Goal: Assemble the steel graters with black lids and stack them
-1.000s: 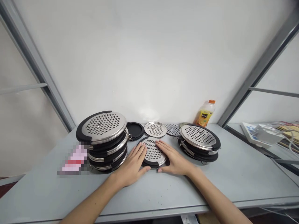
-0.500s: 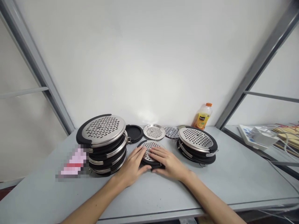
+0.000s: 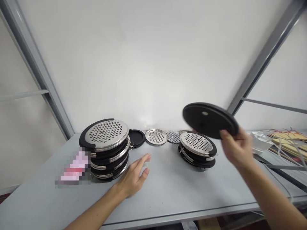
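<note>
My right hand grips a round black-backed disc by its right edge, thumb on the underside. The disc is tilted above the right stack, its dark underside with a small light spot facing me. Under it stands the right stack of perforated metal discs with black rims. My left hand is open, fingers stretched out, holding nothing, just right of the taller left stack of similar discs. Wire rings stick out from the left stack's side.
Along the wall lie a black round tray, a shiny perforated metal disc and a grey perforated disc. A pixelated pink patch is left of the left stack. Cables and yellowish strips lie at the far right.
The perforated disc that lay under both hands at the table's middle is now lifted up and right in my right hand. My left hand has let go and stays near the left stack.
</note>
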Available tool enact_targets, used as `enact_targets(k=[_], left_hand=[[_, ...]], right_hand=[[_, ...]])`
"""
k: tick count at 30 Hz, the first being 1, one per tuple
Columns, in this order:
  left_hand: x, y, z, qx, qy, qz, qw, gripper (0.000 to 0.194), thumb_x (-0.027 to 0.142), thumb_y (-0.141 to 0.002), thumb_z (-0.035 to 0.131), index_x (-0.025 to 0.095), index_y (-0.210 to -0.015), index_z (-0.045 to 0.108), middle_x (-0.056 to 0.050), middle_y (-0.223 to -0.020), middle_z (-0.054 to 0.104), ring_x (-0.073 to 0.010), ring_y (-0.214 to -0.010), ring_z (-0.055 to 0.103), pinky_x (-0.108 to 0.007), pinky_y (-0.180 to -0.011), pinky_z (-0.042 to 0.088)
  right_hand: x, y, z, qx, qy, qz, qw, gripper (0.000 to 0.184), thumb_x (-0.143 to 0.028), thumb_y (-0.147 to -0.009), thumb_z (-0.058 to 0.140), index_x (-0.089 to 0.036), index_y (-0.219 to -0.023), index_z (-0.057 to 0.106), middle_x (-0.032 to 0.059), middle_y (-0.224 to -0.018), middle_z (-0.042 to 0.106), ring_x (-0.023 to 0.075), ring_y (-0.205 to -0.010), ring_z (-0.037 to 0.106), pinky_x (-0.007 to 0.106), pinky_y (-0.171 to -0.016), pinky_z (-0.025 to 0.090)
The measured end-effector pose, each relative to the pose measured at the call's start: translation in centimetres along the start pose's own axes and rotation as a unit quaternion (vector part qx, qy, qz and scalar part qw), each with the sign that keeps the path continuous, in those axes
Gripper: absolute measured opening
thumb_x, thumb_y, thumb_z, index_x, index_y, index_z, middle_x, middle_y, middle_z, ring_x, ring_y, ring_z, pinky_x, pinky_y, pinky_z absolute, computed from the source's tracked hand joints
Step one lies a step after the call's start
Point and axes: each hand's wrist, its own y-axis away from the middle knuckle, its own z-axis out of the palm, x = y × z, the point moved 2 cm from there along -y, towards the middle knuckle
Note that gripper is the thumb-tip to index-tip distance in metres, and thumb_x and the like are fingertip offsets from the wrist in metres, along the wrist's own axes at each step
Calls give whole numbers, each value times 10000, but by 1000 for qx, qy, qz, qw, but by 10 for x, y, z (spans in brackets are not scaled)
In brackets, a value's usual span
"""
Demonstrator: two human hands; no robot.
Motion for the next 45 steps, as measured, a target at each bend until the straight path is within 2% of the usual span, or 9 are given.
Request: enact_targets(k=[3, 5, 9, 13, 21, 31, 39, 42, 45], left_hand=[[2, 0, 3, -43, 9, -16, 999, 428, 327, -977, 389, 245, -1397, 366, -84, -1275, 594, -225, -1165, 573, -384, -983, 466], [3, -1, 3, -56, 28, -38, 997, 459, 336, -981, 381, 249, -1426, 310, -86, -1268, 599, -215, -1132, 597, -379, -958, 480], [1, -1, 4, -60, 53, -73, 994, 522, 355, -984, 372, 265, -1468, 198, -93, -1274, 595, -206, -1095, 621, -384, -930, 487], [-2, -1, 5, -69, 43, -85, 993, 502, 370, -985, 366, 279, -1459, 228, -85, -1256, 607, -208, -1089, 621, -391, -935, 477], [-4, -2, 4, -99, 10, -104, 990, 452, 402, -994, 336, 263, -1423, 311, -85, -1240, 614, -209, -1126, 591, -380, -965, 456], [-2, -3, 3, -96, -9, -83, 992, 402, 394, -997, 339, 231, -1354, 425, -68, -1226, 619, -196, -1116, 588, -332, -958, 463], [0, -6, 5, -90, -43, -48, 994, 334, 343, -995, 353, 206, -1241, 534, -56, -1171, 639, -198, -1084, 586, -335, -948, 467], [-2, -6, 6, -79, -72, -37, 994, 302, 318, -973, 400, 210, -1202, 565, -57, -1164, 641, -212, -1098, 576, -358, -973, 454], [-5, -7, 7, -61, -86, -46, 993, 431, 322, -932, 475, 215, -1348, 439, -74, -1274, 582, -225, -1177, 535, -379, -1023, 428]], right_hand=[[8, -29, -33, 19, 145, -71, 987, 443, -329, -760, 692, -192, -1178, 641, 114, -1043, 702, 245, -943, 659, 397, -895, 493], [23, -36, -46, -44, 212, -100, 971, 437, -312, -777, 671, -235, -1205, 633, 111, -1143, 680, 259, -1024, 643, 401, -938, 469], [64, -23, -57, -153, 228, -123, 954, 392, -299, -794, 658, -293, -1186, 641, 88, -1195, 661, 267, -1077, 630, 398, -958, 467], [77, -1, -47, -197, 222, -152, 943, 435, -266, -833, 617, -264, -1266, 580, 93, -1271, 613, 268, -1187, 562, 436, -1046, 422], [52, 16, -15, -291, 260, -189, 901, 462, -216, -897, 505, -245, -1357, 483, 61, -1352, 550, 274, -1268, 488, 489, -1066, 420], [43, 24, -14, -340, 270, -184, 882, 479, -304, -860, 569, -224, -1328, 507, 82, -1351, 547, 306, -1276, 472, 508, -1056, 422], [41, 27, -12, -324, 288, -213, 876, 446, -310, -866, 567, -207, -1297, 520, 106, -1329, 561, 301, -1257, 489, 520, -1043, 418], [31, 33, -7, -253, 283, -251, 890, 427, -261, -842, 593, -196, -1262, 548, 127, -1306, 569, 321, -1253, 482, 528, -1021, 425], [13, 51, 9, -158, 241, -301, 909, 391, -148, -814, 593, -219, -1198, 586, 116, -1179, 639, 300, -1156, 553, 498, -968, 460]])
